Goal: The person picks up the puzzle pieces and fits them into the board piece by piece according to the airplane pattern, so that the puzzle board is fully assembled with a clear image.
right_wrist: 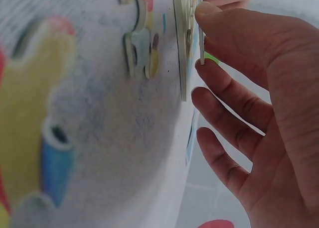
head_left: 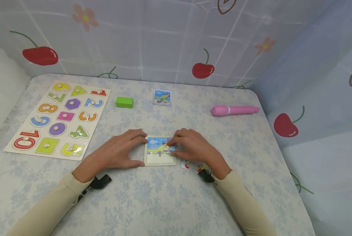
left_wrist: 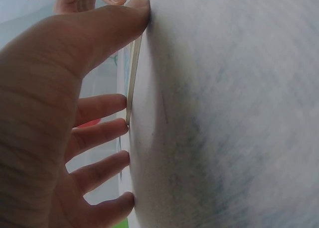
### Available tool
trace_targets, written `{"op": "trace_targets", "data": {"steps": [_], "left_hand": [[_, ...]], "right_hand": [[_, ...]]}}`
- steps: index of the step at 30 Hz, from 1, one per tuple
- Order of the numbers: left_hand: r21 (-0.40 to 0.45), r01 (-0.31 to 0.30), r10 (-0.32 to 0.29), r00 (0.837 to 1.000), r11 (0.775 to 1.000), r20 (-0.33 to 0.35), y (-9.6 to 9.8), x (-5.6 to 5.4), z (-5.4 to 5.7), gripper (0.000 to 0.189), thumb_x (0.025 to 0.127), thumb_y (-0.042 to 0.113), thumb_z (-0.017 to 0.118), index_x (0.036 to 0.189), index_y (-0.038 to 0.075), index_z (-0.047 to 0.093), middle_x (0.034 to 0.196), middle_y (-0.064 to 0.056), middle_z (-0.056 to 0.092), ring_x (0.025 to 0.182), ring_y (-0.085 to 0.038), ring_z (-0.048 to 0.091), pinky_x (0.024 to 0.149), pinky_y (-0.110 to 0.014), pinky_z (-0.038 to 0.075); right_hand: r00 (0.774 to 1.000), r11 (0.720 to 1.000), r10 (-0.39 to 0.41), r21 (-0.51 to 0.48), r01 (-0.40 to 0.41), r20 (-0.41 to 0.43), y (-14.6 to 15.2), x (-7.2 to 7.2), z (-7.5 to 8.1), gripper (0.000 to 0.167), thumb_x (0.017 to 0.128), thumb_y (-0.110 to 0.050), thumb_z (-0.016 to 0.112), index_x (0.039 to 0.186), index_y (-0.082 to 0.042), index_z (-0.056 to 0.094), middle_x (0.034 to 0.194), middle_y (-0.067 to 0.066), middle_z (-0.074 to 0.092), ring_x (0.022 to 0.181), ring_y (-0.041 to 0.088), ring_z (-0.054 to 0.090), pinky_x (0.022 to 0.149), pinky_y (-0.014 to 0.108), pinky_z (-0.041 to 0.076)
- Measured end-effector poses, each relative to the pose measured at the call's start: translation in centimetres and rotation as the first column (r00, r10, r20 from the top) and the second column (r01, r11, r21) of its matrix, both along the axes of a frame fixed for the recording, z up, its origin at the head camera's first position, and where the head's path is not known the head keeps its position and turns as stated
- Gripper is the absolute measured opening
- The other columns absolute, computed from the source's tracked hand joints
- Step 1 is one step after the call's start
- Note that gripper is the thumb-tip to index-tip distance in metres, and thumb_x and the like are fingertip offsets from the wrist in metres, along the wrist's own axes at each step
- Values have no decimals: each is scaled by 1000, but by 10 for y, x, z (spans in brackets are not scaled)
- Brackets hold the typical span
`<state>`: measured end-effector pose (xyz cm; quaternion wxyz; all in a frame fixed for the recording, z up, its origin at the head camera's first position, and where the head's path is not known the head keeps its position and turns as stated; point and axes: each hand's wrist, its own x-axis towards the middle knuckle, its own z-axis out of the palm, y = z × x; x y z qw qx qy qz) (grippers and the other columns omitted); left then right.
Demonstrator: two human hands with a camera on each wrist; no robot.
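Note:
A small jigsaw tray (head_left: 161, 160) with a pale frame lies on the table. Fitted pieces of a blue-sky and yellow-plane picture (head_left: 153, 144) fill its upper part; the lower strip is bare. My left hand (head_left: 121, 149) rests at the tray's left side, thumb at the near corner and extended fingers near the far corner. Over the right side of the tray, my right hand (head_left: 193, 146) pinches a puzzle piece (right_wrist: 202, 44) between thumb and fingers, seen edge-on in the right wrist view. Loose puzzle pieces (head_left: 185, 164) lie right of the tray, partly under the right wrist.
Behind the tray lies a plane picture card (head_left: 162, 97), with a green block (head_left: 124, 102) to its left. A board of number and shape pegs (head_left: 97, 95) covers the left of the table. A pink pen-like stick (head_left: 238, 110) lies at back right. Patterned curtains hang behind.

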<state>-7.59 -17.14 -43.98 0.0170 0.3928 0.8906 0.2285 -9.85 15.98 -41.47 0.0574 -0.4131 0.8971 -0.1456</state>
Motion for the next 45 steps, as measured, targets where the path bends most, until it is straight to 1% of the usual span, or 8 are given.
{"op": "trace_targets", "data": {"steps": [5, 10, 17, 23, 31, 40, 45], "left_hand": [[4, 3, -3, 1000, 1000, -11, 0, -1, -1, 77, 83, 55, 91, 141, 10, 67, 153, -9, 56, 145, -31, 51, 95, -52, 58], [-10, -2, 2, 1000, 1000, 2, 0, -1, -1, 78, 83, 57, 90, 142, 11, 67, 154, -8, 55, 145, -30, 51, 96, -52, 58], [-14, -8, 8, 1000, 1000, 13, 0, -1, 0, 78, 83, 57, 90, 142, 12, 67, 154, -7, 55, 146, -29, 51, 97, -51, 58], [-25, -9, 10, 1000, 1000, 20, 0, -1, 1, 78, 83, 58, 90, 143, 12, 67, 154, -7, 55, 146, -28, 50, 97, -51, 58], [-19, -12, 12, 1000, 1000, 11, 1, -1, 0, 78, 83, 57, 90, 142, 11, 67, 154, -8, 55, 147, -30, 50, 97, -52, 58], [-29, -16, 16, 1000, 999, 8, 1, 0, 0, 79, 83, 58, 90, 143, 12, 67, 155, -7, 55, 148, -31, 49, 94, -54, 58], [-31, -17, 17, 1000, 999, 8, 1, 0, 1, 79, 83, 57, 90, 143, 12, 67, 155, -7, 55, 149, -30, 48, 96, -53, 58]], "right_hand": [[1000, 1000, 0, 18, -1, 10, -4, -1, 0, 33, 95, -36, 85, 126, -25, 82, 113, -7, 69, 103, 12, 63, 89, 36, 52], [1000, 999, 5, 34, -5, 11, -6, -1, 0, 34, 94, -36, 86, 126, -25, 82, 114, -6, 70, 104, 13, 63, 89, 36, 52], [1000, 999, 27, 28, -27, 2, -7, -1, -1, 35, 94, -35, 86, 127, -24, 82, 113, -4, 70, 100, 14, 63, 85, 34, 52], [1000, 999, 20, 33, -20, 1, -8, 1, -1, 38, 94, -33, 87, 129, -23, 81, 116, -3, 70, 101, 14, 63, 85, 34, 53], [1000, 1000, 28, -11, -28, 7, -9, 2, -5, 21, 93, -29, 88, 114, -25, 83, 112, -6, 69, 103, 14, 63, 89, 36, 52], [998, 999, 43, -30, -42, 34, -9, 1, -2, 21, 93, -27, 88, 113, -22, 84, 112, -7, 71, 104, 13, 64, 91, 36, 53], [999, 999, 41, -20, -41, 13, -4, 3, 0, 24, 94, -29, 87, 117, -22, 83, 112, -6, 71, 104, 14, 63, 91, 35, 53]]}}
